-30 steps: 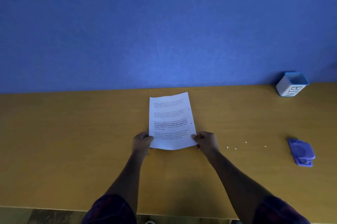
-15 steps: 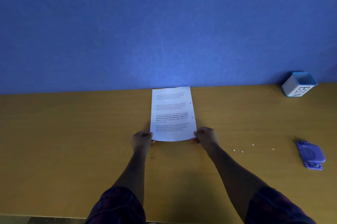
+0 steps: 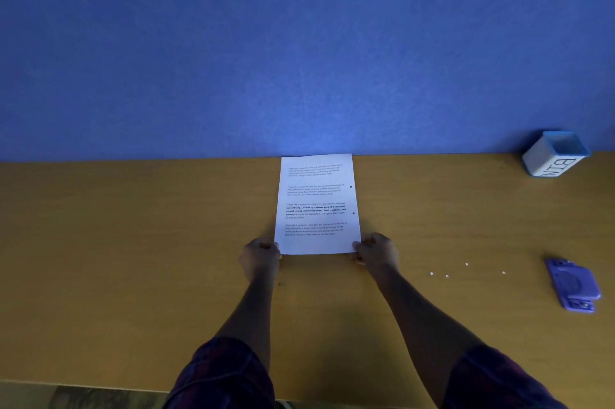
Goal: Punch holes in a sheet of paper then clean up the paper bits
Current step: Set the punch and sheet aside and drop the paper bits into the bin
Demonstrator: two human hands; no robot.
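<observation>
At the bench's [image 3: 133, 242] rear edge, mid-width, the sheet [image 3: 317, 205] lies flat, two holes along its right margin. Its near corners are pinched by the left hand [image 3: 261, 257] and right hand [image 3: 377, 250]. Paper bits [image 3: 446, 275] are scattered toward the right edge, near the hole punch [image 3: 573, 285].

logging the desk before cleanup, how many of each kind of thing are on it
sheet of paper: 1
hole punch: 1
bin cup: 1
paper bits: 4
total: 7
</observation>
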